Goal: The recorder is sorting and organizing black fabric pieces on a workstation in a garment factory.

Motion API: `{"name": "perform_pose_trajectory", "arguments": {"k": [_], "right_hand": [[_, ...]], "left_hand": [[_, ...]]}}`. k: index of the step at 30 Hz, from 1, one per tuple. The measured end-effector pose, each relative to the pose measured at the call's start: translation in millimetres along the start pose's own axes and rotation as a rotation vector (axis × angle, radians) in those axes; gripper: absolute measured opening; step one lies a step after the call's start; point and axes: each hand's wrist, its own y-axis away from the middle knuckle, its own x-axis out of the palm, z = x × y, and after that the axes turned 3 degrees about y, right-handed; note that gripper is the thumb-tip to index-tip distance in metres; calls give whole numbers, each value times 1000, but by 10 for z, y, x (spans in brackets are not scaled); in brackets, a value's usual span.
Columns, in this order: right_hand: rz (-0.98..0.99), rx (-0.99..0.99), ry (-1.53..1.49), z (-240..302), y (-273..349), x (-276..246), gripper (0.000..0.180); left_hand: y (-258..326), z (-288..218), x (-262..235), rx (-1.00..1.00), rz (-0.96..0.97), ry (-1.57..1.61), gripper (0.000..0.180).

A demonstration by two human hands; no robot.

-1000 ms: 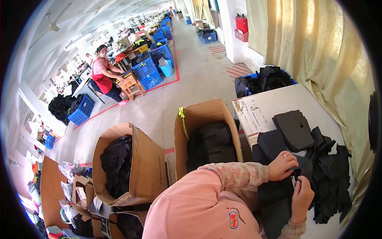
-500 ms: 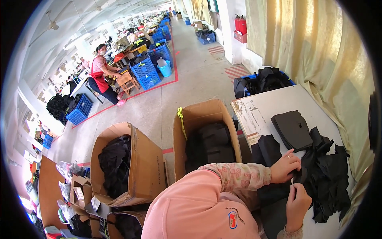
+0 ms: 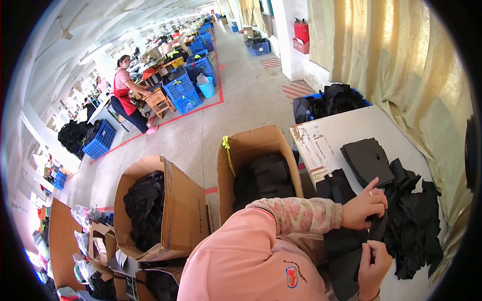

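Over the white table, my left hand is closed around the upper end of a narrow black fabric piece, its index finger sticking out. My right hand sits just below, thumb and fingers pinching the lower end of that piece. Beyond my left hand lies a neat stack of flat black fabric pieces. To the right spreads a loose heap of black cut fabric. More black pieces lie left of my left hand, partly under my forearm.
Two cardboard boxes of black fabric stand left of the table. A blue crate touches its far end. Curtains hang along the right. Across the aisle, a person in a red apron stands by a wooden stool.
My left index finger has lifted and straightened. The narrow black piece now shows more between my hands, and my right hand has shifted slightly down. A pale sliver seen at my right fingertips no longer shows.
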Motion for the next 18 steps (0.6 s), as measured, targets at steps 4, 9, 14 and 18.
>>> {"name": "perform_pose_trajectory", "arguments": {"k": [4, 9, 14, 18], "right_hand": [[-43, 61, 33, -46, 26, -121, 6], [-79, -83, -33, 76, -34, -407, 7], [-15, -15, -64, -12, 21, -512, 9], [18, 182, -123, -225, 3, -162, 8]], "left_hand": [[-213, 74, -351, 67, 14, -174, 34], [-469, 381, -728, 77, 37, -350, 34], [-408, 559, -969, -223, 78, -745, 75], [-206, -18, -678, 13, 369, -317, 94]]}}
